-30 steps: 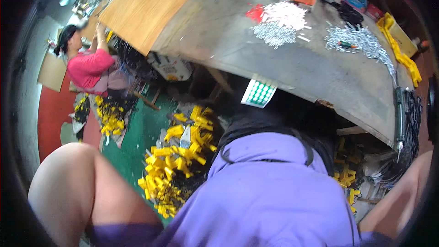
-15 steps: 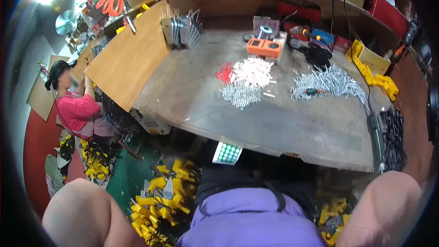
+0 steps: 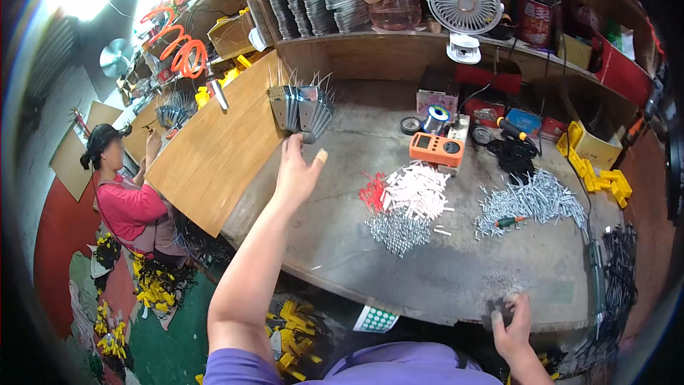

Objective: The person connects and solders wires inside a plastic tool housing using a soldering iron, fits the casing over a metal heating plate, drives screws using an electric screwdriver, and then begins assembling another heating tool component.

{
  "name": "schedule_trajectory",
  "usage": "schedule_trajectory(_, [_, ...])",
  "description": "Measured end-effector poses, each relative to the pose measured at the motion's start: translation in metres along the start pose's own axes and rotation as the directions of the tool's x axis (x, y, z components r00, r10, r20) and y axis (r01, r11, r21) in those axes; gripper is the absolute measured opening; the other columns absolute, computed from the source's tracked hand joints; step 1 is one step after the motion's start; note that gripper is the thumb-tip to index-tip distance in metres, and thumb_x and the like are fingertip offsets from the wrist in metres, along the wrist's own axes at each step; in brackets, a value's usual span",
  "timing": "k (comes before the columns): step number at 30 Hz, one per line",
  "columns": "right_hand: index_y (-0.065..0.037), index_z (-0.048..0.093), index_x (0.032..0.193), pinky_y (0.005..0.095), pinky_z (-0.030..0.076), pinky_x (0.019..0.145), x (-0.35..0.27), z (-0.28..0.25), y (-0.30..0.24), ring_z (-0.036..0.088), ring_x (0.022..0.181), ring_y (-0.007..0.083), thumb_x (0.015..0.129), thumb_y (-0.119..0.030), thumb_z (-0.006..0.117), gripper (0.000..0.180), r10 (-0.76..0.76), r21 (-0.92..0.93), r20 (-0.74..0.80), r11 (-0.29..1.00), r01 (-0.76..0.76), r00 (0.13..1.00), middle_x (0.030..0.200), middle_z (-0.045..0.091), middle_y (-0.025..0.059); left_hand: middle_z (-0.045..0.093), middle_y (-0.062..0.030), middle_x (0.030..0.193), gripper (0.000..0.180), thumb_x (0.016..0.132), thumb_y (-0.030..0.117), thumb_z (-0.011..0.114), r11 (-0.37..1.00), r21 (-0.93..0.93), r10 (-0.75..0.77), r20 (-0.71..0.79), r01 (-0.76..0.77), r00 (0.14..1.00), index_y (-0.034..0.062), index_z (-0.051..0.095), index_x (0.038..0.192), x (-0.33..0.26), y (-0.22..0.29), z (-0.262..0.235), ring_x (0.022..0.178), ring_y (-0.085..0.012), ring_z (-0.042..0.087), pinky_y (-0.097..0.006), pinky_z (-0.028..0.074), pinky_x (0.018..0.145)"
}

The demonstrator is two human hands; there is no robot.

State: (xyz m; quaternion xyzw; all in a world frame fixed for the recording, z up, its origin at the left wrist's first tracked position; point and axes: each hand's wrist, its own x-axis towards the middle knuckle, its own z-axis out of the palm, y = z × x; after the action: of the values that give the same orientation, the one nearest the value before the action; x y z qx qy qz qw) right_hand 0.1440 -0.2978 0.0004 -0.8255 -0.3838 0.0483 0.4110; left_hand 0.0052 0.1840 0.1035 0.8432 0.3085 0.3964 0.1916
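Observation:
My left hand [image 3: 298, 175] stretches over the far left of the workbench [image 3: 342, 281]. Its thumb is spread, with tan wrapping on the tip, and its fingertips are at the lower end of a fanned row of grey metal plates [image 3: 305, 110] with thin wires on top. Contact with the plates cannot be told. My right hand [image 3: 514, 328] is over the bench's front edge, fingers bent and thumb apart, with no held thing visible. A dark patch beside its fingertips is unclear. Between the hands lie white sleeves [image 3: 419, 189], red pieces [image 3: 372, 191] and small silver parts [image 3: 399, 232], all in heaps.
An orange meter [image 3: 436, 148] and solder spool [image 3: 434, 117] stand behind the heaps. Screws [image 3: 531, 203] are piled at right, near black cables [image 3: 618, 271]. A wooden board [image 3: 214, 150] borders the left; a co-worker [image 3: 125, 199] sits beyond it. A fan [image 3: 464, 3] stands on the shelf.
Both hands have come into view, the left reaching far to the metal plates and the right to the front edge. The view has tilted up, showing more of the shelf.

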Motion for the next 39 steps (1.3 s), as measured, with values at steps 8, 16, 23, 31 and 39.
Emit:
schedule_trajectory(8, [-0.003,0.053,0.098,0.0404,0.045,0.069,0.013,0.012,0.000,0.055,0.079,0.0355,0.067,-0.008,0.067,0.034,-0.104,-0.112,-0.069,0.989,0.096,0.992,0.090,0.055,0.0180,0.052,-0.0304,0.120,0.067,0.076,0.024,0.076,0.965,0.090,-0.235,-0.133,0.247,0.963,-0.0049,0.037,0.121,0.134,-0.127,0.107,0.111,-0.0420,0.053,-0.045,0.042,0.095])
schedule_trajectory(16, [-0.002,0.057,0.092,0.0400,0.047,0.069,0.083,-0.003,-0.007,0.058,0.078,0.0335,0.075,-0.005,0.065,0.020,-0.113,0.005,0.016,0.994,0.113,0.993,0.089,0.059,0.0158,0.058,-0.0317,0.112,0.056,0.083,0.020,0.066,0.855,0.424,-0.226,-0.217,0.300,0.950,-0.0029,0.034,0.123,0.164,-0.165,0.119,0.107,-0.0445,0.056,-0.047,0.045,0.090])
schedule_trajectory(23, [0.000,0.059,0.091,0.0441,0.047,0.076,0.259,-0.013,0.044,0.056,0.088,0.0358,0.077,-0.013,0.068,0.021,-0.407,-0.539,-0.203,0.806,0.245,0.891,0.092,0.058,0.0176,0.060,-0.0270,0.103,0.048,0.083,0.010,0.066,0.976,0.199,-0.029,-0.292,0.090,0.956,-0.0022,0.037,0.120,0.139,-0.154,0.086,0.101,-0.0414,0.059,-0.044,0.045,0.086])
schedule_trajectory(31, [-0.001,0.065,0.081,0.0444,0.046,0.081,0.289,-0.027,0.084,0.056,0.093,0.0372,0.073,-0.022,0.072,0.024,-0.200,-0.637,-0.190,0.770,0.034,0.961,0.093,0.059,0.0184,0.061,-0.0204,0.107,0.045,0.081,0.005,0.064,0.940,-0.222,-0.166,0.368,0.259,0.915,0.0008,0.040,0.118,-0.035,0.048,0.060,0.098,-0.0365,0.061,-0.038,0.046,0.086])
schedule_trajectory(39, [-0.001,0.066,0.095,0.0217,0.040,0.075,0.249,-0.056,0.081,0.054,0.079,0.0064,0.083,-0.020,0.069,0.023,0.317,0.516,-0.128,0.830,-0.210,0.940,0.086,0.063,0.0000,0.051,-0.0261,0.119,0.042,0.071,0.001,0.067,0.935,-0.189,0.338,0.726,-0.300,0.598,-0.0021,0.047,0.108,-0.157,0.110,0.063,0.108,-0.0417,0.051,-0.044,0.043,0.093])
